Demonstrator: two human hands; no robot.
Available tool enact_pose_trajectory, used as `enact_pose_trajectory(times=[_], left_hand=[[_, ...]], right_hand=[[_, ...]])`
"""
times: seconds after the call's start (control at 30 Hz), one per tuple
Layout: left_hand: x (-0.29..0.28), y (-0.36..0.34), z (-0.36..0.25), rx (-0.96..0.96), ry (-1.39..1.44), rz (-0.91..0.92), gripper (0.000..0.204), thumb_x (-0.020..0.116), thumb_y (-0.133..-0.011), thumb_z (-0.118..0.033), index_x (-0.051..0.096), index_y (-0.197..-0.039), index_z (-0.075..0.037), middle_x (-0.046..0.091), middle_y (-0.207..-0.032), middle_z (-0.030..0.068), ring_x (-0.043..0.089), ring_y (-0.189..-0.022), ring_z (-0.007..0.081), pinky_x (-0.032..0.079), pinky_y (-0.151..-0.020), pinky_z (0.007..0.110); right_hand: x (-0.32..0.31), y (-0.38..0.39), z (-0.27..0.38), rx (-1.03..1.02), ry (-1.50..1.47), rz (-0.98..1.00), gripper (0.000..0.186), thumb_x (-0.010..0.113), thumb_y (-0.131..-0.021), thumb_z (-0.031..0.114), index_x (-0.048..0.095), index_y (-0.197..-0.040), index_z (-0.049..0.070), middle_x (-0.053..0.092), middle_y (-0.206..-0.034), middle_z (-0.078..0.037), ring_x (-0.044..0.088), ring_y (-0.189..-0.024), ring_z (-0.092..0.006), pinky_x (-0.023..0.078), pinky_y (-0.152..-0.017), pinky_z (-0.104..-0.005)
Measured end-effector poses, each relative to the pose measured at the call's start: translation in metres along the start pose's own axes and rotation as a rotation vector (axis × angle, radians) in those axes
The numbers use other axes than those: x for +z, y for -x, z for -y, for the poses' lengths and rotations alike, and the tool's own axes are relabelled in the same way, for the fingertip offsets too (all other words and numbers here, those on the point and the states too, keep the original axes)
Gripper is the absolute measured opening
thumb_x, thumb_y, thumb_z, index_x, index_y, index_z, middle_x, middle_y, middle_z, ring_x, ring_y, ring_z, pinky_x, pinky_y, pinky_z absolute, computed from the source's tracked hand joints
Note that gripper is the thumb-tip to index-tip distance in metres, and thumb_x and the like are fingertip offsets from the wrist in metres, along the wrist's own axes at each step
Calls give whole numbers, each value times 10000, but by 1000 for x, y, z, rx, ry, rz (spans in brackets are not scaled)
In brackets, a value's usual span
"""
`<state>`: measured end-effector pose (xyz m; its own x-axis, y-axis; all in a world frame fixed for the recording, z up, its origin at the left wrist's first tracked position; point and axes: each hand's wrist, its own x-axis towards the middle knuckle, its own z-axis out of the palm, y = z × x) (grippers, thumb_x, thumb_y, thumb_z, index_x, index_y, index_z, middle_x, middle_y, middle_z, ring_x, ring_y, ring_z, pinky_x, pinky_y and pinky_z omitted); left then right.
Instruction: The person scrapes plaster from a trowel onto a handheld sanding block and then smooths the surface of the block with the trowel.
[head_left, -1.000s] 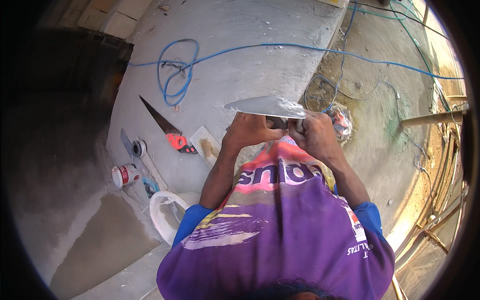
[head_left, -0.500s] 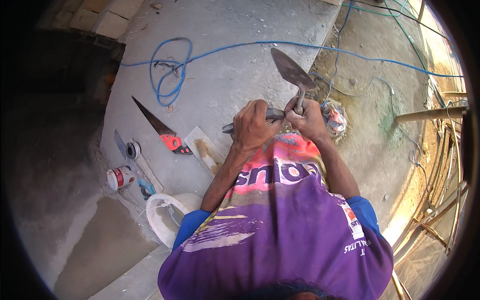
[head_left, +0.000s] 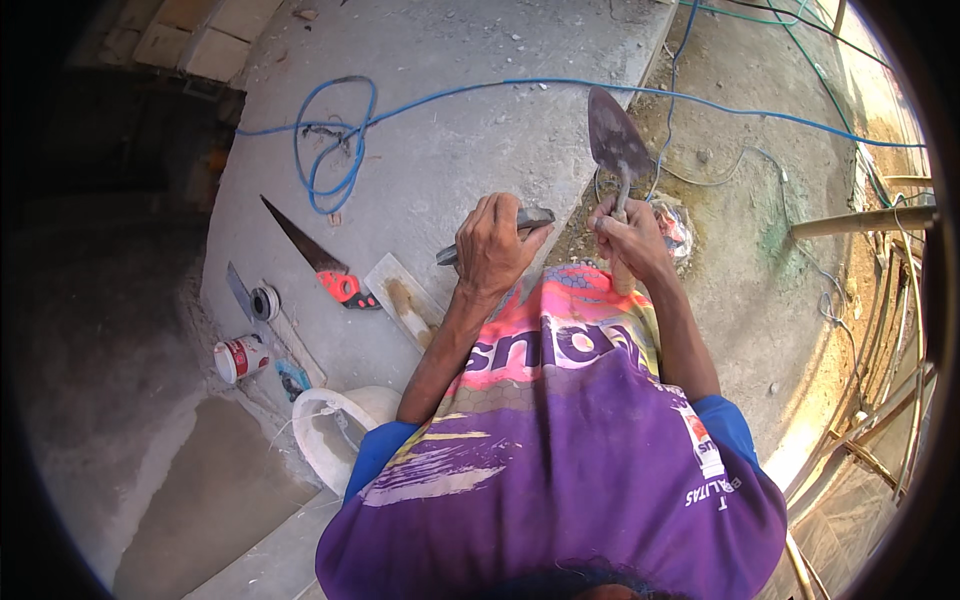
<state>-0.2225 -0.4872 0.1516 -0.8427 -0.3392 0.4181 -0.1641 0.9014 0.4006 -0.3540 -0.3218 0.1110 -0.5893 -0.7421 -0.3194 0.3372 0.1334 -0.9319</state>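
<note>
My left hand (head_left: pixel 492 245) is closed round a long dark grey object (head_left: pixel 537 217) with a rounded end; its kind I cannot make out. Held in my right hand (head_left: pixel 628 235) is a pointed trowel (head_left: pixel 617 135), gripped near the shank, blade up and away from me. Its wooden handle (head_left: pixel 623 277) shows below the fist, in front of my shirt. A gap separates the trowel from the dark object. Left of my left forearm, a plastering float (head_left: pixel 405 300) lies on the concrete. Beyond it rests a handsaw (head_left: pixel 318 250) with a red and black handle.
A white bucket (head_left: pixel 330 435) stands by my left elbow. Past it are a red and white tub (head_left: pixel 240 357), a round reel (head_left: pixel 264 302) and a blue-handled tool (head_left: pixel 292 378). Blue cable (head_left: pixel 450 97) crosses the concrete slab. A crumpled plastic bag (head_left: pixel 675 232) lies beside my right hand.
My hands have moved apart. The right one has shifted right with the trowel, whose blade now points more straight ahead. My left hand still grips the dark object, slightly lower left.
</note>
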Motion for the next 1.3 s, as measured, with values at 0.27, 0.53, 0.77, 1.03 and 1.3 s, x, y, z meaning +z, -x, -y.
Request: enact_pose_trajectory(times=[0.27, 0.53, 0.77, 1.03, 1.3], left_hand=[[5, 0, -2, -209, 22, 188, 485, 807, -647, -272, 475, -897, -22, 587, -808, 180, 601, -752, 370, 484, -639, 449], [0, 14, 21, -593, 104, 398, 598, 730, -732, -375, 417, -1041, 30, 626, -856, 268, 620, -852, 440, 492, -738, 491], [12, 49, 48, -573, -42, 114, 376, 631, -785, -195, 427, -1013, 23, 596, -878, 231, 591, -864, 408, 474, -743, 498], [23, 59, 37, -478, -192, 153, 259, 544, -776, -86, 487, -1013, 3, 597, -901, 169, 568, -917, 322, 450, -731, 465], [33, 55, 36, -344, -133, 82, 210, 598, -765, -115, 532, -942, -24, 597, -898, 144, 566, -908, 302, 464, -738, 425]], right_hand=[[-1, 10, -14, 73, 77, -31, 153, 658, -838, 145, 570, -848, 20, 524, -605, -8, 502, -487, -84, 406, -447, -237], [3, 22, -23, 14, 277, 2, 426, 675, -803, 206, 520, -1127, -22, 564, -868, -85, 550, -709, -141, 453, -632, -286], [20, 23, -15, -133, 512, 29, 350, 642, -809, 171, 521, -1074, -23, 551, -813, -98, 499, -723, -199, 426, -687, -331], [18, 17, -24, -50, 705, 4, 376, 670, -769, 221, 530, -992, -47, 578, -827, -190, 549, -756, -283, 431, -710, -388], [26, 25, 0, -128, 593, 119, 404, 607, -788, 69, 494, -1165, -26, 588, -890, -118, 562, -818, -184, 461, -725, -307]])
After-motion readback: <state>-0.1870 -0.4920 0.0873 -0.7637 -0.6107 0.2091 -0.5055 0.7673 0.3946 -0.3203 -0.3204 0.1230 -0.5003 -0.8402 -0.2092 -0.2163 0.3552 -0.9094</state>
